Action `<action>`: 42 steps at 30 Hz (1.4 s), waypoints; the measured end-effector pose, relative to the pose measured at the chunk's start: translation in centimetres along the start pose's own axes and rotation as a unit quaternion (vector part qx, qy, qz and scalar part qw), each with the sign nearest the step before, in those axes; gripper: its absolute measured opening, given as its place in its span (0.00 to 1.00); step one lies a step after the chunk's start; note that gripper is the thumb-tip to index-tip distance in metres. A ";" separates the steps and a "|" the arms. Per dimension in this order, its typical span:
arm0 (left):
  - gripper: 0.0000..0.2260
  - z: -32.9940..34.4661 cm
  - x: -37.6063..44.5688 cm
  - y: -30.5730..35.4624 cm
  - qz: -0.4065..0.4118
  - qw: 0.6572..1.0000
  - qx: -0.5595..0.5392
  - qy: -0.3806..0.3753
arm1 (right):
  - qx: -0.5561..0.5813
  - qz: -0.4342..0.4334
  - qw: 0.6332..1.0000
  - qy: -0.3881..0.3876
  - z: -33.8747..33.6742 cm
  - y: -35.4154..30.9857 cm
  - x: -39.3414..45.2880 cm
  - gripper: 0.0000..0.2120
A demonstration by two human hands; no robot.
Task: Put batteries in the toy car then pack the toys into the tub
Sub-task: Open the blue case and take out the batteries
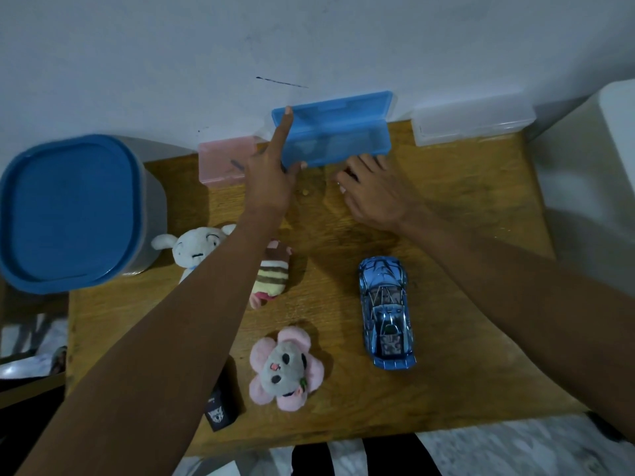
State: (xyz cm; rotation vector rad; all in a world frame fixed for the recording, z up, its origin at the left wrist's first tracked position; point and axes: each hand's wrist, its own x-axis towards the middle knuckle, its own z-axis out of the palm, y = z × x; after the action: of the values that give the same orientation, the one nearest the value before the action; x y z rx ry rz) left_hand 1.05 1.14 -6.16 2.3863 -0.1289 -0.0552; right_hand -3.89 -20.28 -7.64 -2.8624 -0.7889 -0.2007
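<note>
A blue translucent case (338,140) stands open against the wall, its lid raised. My left hand (271,173) grips the case's left end, index finger on the lid's corner and thumb at its front edge. My right hand (371,194) rests just in front of the case with its fingers curled; whether it holds anything I cannot tell. The blue toy car (385,310) lies on the wooden table (464,338). A pink flower plush (287,369), a white plush (196,249) and a striped plush (271,273) lie nearby. The grey tub (151,201) with a blue lid (68,211) stands at the left.
A pink case (223,159) and a clear case (474,120) line the wall beside the blue one. A small black box (221,407) stands near the table's front edge. A white appliance (591,159) borders the right side.
</note>
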 end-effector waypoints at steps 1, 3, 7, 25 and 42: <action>0.41 -0.1 -0.1 0.1 0.003 1.000 -0.004 0.000 | 0.001 0.004 1.000 0.004 0.0 0.0 0.0 0.13; 0.39 -0.2 -0.2 0.3 0.010 1.000 -0.007 0.001 | 0.003 0.007 1.000 0.010 0.1 -0.1 -0.1 0.12; 0.38 -0.3 -0.4 0.7 0.012 1.000 0.011 0.014 | 0.010 0.001 1.000 0.024 0.3 0.0 -0.1 0.11; 0.33 -0.4 -0.2 1.0 -0.019 1.000 0.007 0.007 | 0.047 0.238 0.961 0.130 -3.7 2.3 3.6 0.15; 0.21 -1.0 -0.6 2.0 -0.004 0.999 0.050 0.012 | 0.220 0.317 0.921 0.058 -2.3 1.2 1.9 0.16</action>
State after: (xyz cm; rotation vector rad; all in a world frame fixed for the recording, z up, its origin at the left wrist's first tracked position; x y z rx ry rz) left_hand 0.39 0.46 -4.09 2.4868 -0.1127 -0.0257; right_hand -1.82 -20.83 -5.22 -2.4773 0.1320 -0.0877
